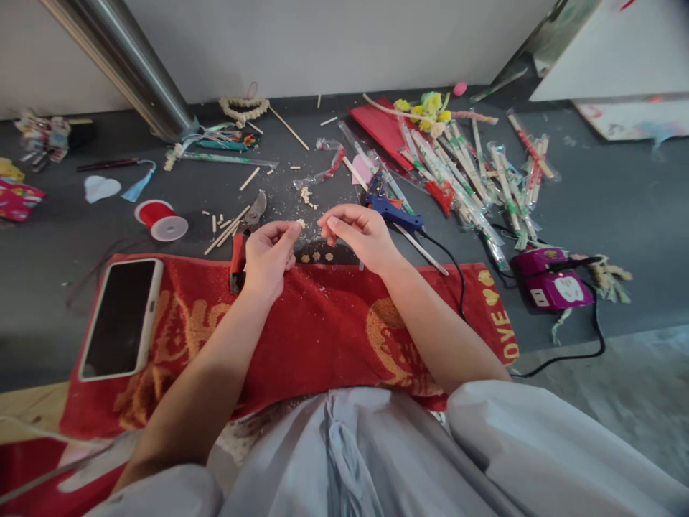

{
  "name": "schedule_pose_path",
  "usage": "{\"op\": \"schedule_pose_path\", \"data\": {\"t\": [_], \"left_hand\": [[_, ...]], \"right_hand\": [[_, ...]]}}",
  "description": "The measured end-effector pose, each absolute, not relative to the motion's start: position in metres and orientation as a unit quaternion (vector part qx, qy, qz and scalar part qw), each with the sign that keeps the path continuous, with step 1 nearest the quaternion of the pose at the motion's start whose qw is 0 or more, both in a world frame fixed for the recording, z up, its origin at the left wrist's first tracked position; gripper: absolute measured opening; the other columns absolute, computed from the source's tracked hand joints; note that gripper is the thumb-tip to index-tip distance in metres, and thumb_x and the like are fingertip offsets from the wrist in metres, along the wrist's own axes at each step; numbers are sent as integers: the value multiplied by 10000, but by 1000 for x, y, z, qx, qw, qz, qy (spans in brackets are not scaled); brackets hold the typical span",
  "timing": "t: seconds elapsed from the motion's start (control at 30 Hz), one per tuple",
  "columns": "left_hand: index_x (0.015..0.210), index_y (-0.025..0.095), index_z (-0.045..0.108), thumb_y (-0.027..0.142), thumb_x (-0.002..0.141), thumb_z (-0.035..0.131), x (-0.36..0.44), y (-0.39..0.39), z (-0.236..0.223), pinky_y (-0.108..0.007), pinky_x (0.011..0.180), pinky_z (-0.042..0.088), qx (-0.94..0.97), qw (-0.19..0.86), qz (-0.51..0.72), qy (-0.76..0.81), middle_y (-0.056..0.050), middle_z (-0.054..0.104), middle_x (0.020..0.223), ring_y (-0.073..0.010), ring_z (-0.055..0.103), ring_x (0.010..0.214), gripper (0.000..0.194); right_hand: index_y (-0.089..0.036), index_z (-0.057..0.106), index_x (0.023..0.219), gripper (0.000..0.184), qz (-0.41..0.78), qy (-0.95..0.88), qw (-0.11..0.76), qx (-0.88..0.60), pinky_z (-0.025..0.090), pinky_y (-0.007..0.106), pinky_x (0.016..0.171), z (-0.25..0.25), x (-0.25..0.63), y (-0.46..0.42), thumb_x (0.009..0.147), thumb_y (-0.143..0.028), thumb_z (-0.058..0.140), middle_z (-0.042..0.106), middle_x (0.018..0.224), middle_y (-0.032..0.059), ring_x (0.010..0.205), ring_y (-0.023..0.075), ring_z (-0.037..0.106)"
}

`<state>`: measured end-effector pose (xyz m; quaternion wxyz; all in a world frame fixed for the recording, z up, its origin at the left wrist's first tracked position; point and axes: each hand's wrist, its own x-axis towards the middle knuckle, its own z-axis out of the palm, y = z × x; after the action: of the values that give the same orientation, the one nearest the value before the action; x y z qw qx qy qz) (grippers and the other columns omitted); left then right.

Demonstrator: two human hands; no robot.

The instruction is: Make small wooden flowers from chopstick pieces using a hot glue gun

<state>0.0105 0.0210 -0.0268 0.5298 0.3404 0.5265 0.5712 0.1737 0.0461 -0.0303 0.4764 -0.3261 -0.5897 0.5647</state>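
My left hand pinches a small pale wooden piece between thumb and fingertips. Just to its right, my right hand is closed with the fingers curled against the thumb; whether something tiny sits in it I cannot make out. Below the hands, several little flower-shaped wooden pieces lie along the towel's far edge. Short cut bits of stick are scattered beyond. Red-handled pruning shears rest beside my left hand, and a blue hot glue gun lies behind my right hand.
A red towel covers the table's near edge, with a phone on its left. Farther out are a red ribbon spool, wrapped chopsticks, and a purple power socket block with a black cord. A metal pole stands back left.
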Motion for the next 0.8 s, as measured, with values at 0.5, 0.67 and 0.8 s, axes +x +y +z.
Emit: {"op": "schedule_pose_path", "data": {"t": [0.5,0.67,0.8], "left_hand": [[673,163,642,213,711,769,10,20,-24,-162,318,213,330,537,580,516,85,437,466,-12,286,342,142],[664,168,634,207,715,767,11,19,-24,-154,328,208,329,549,571,514,95,388,409,-17,272,343,148],[661,171,620,231,709,780,11,18,-23,-159,328,209,339,562,562,504,96,386,411,-17,271,341,178]], "right_hand": [[-161,738,703,187,501,-540,508,-446,502,260,572,-29,178,50,648,-337,768,669,606,-6,557,89,581],[-171,682,660,163,478,-565,494,-457,457,246,556,-30,174,47,658,-320,749,629,596,-31,529,70,519],[-201,556,661,205,471,-586,491,-439,416,232,518,-31,173,44,773,-350,641,543,570,-51,517,74,500]]}}
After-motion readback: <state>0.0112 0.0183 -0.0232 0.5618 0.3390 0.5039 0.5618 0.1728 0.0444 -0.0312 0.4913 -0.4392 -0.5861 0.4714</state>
